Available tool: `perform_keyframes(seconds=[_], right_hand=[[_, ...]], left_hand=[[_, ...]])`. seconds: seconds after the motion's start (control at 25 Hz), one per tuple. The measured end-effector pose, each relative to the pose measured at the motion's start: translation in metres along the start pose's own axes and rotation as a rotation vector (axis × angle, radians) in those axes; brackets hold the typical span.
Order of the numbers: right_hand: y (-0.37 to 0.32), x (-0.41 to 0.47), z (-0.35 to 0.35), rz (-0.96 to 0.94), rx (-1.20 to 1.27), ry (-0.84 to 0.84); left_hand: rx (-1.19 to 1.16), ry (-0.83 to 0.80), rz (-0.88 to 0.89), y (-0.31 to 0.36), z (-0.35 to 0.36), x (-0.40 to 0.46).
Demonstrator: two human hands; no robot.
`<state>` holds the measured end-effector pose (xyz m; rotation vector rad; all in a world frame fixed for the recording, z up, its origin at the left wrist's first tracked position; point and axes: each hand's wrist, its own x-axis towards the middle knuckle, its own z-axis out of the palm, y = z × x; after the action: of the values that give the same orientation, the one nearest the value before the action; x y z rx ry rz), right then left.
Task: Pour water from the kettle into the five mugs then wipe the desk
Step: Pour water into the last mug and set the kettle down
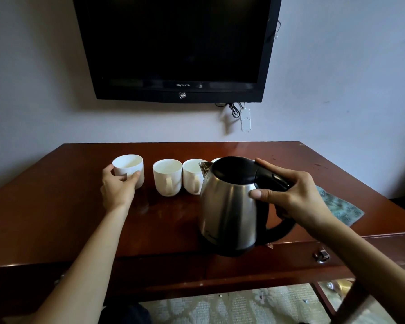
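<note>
A steel kettle [228,206] with a black lid and handle hangs tilted just above the desk's front right part. My right hand [288,195] grips its handle, thumb on the steel body. White mugs stand in a row at the back of the brown desk [68,218]. My left hand [118,185] holds the leftmost mug [129,168], which tilts slightly. Two more mugs [167,177] [192,176] stand upright to its right. The rim of another mug [216,159] peeks out behind the kettle; anything further is hidden.
A patterned green cloth [341,206] lies on the desk at the right, behind my right wrist. A black television [178,43] hangs on the wall above, with cables and a white power strip [245,120] below it. A drawer handle [321,256] sits at the desk's front right.
</note>
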<state>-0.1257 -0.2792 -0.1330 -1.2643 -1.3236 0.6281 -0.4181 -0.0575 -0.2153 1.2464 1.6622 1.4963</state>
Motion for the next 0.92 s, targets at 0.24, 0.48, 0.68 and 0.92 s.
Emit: perform_keyframes(seconds=[0.24,0.48,0.68,0.92], right_hand=[[-0.001,-0.002,0.002,0.045,0.044,0.038],[-0.027,-0.016,0.019,-0.009,-0.080,0.076],[-0.054,-0.026,0.032,0.028,-0.204,0.072],[-0.078,-0.015,0.048,0.045,-0.355,-0.042]], left_hand=[[0.044,0.008,0.020,-0.005,-0.026,-0.020],[0.019,-0.189,0.177,-0.029,-0.067,-0.050],[-0.016,-0.423,0.357,-0.024,-0.073,-0.082],[-0.104,-0.538,0.435,-0.028,-0.052,-0.081]])
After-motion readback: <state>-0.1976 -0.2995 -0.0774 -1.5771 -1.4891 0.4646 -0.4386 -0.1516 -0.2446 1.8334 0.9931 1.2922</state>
